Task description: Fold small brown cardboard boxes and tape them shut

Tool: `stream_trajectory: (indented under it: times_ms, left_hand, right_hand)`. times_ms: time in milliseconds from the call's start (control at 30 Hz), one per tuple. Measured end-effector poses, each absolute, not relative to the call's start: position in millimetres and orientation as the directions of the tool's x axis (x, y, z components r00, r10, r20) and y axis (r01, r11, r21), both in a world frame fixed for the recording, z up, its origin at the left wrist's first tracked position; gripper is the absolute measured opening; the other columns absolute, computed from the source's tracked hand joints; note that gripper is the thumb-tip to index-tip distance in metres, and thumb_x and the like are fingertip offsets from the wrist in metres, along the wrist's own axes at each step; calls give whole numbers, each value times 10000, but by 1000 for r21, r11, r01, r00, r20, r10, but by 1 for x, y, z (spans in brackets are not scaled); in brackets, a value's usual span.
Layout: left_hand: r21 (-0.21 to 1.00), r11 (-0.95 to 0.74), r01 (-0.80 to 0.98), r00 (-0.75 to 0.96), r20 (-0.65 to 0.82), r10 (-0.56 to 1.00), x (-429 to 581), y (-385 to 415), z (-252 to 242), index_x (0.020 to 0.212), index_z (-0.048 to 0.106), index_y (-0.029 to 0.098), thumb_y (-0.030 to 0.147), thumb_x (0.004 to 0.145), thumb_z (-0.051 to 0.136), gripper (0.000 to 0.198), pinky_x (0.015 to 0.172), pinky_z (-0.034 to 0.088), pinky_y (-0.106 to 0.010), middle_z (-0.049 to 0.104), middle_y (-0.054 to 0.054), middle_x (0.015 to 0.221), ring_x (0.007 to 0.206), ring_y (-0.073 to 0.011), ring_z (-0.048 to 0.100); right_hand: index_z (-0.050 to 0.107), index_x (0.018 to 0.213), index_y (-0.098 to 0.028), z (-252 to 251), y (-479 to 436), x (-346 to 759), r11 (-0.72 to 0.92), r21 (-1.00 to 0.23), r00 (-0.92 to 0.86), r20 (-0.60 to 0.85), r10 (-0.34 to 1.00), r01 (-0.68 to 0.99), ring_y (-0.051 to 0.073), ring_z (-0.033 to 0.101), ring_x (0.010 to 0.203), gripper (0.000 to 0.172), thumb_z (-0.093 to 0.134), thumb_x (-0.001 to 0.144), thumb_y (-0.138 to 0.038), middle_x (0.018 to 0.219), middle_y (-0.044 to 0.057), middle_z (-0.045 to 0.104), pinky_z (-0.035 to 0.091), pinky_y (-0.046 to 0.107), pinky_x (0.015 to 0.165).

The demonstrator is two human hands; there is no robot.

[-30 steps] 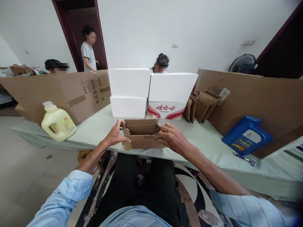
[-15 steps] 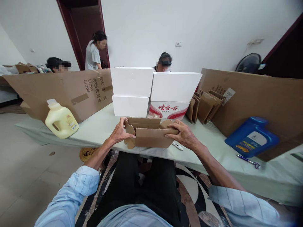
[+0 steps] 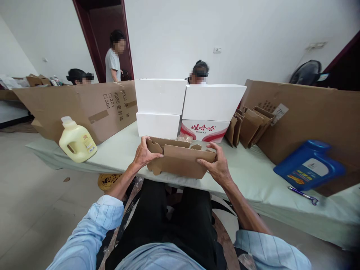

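Observation:
A small brown cardboard box [image 3: 184, 162] with its top flaps up stands near the front edge of the table, tilted slightly. My left hand [image 3: 144, 153] grips its left end, with the thumb on the front panel and the fingers behind. At the other end my right hand [image 3: 217, 164] holds the right side, thumb on the front panel and fingers over the top edge. Parts of the flaps and the inside of the box are hidden. Just behind it lies a small clear, crumpled item [image 3: 185, 138] that I cannot make out.
White boxes [image 3: 160, 96] are stacked behind, one with red lettering [image 3: 205, 129]. Folded cardboard pieces [image 3: 250, 125] lean at right. A yellow jug [image 3: 77, 140] stands left; a blue jug [image 3: 309, 165] and a pen-like tool [image 3: 303, 195] lie right. Large cardboard sheets [image 3: 109, 108] flank the table [image 3: 123, 150]. Several people are beyond.
The box has turned a little, its right end coming nearer me, and its flaps stand differently. My right hand has shifted its grip. The white tool beside it is now hidden.

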State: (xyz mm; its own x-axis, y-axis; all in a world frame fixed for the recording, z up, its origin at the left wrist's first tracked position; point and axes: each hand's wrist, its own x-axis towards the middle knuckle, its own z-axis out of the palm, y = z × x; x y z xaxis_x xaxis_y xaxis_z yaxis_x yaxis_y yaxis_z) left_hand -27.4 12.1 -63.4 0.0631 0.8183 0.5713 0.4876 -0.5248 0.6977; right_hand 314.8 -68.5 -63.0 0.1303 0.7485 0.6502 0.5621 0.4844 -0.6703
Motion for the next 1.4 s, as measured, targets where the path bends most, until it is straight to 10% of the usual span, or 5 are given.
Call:
stream_trajectory:
  times_ms: [167, 333, 633, 833, 1400]
  left_hand:
    - [751, -496, 437, -19, 559, 829, -24, 18, -66, 1450, 376, 232, 510, 469, 1040, 1216, 998, 497, -430, 633, -116, 1258, 1167, -338, 635]
    - [870, -467, 161, -14, 475, 880, -28, 33, -81, 1585, 285, 198, 492, 465, 1049, 1387, 1080, 505, -462, 658, -161, 1325, 1254, -344, 644]
    - [978, -157, -141, 132, 175, 976, -47, 34, -114, 1068, 712, 105, 535, 490, 1017, 782, 886, 618, -449, 811, -155, 1058, 968, -318, 765]
    - [967, -165, -193, 116, 189, 975, -57, 35, -110, 1115, 730, 115, 541, 530, 1006, 775, 921, 606, -414, 817, -131, 1105, 1037, -308, 756]
    - [984, -15, -177, 250, 60, 966, -59, 41, -144, 953, 770, 106, 612, 534, 994, 694, 682, 573, -291, 797, -83, 840, 718, -207, 742]
  right_hand:
    - [770, 1010, -160, -91, -59, 316, 256, -935, 87, 284, 955, 246, 308, 701, 932, 647, 924, 639, -667, 1012, 109, 779, 617, 415, 791]
    - [790, 869, -156, -100, -52, 318, 207, -971, 224, 229, 947, 117, 299, 715, 855, 621, 971, 548, -656, 902, 90, 788, 610, 393, 732]
    - [821, 928, -165, -105, -56, 301, 199, -979, 145, 204, 968, 53, 310, 745, 868, 659, 916, 616, -739, 950, 101, 807, 628, 408, 761]
    - [842, 883, -191, -108, -65, 305, 141, -984, -76, 133, 988, 109, 348, 744, 984, 563, 958, 591, -658, 930, 63, 814, 625, 483, 916]
    - [808, 921, -189, -141, -63, 325, 8, -993, -14, 10, 1000, -115, 385, 767, 1017, 649, 968, 565, -707, 1045, 130, 817, 622, 535, 970]
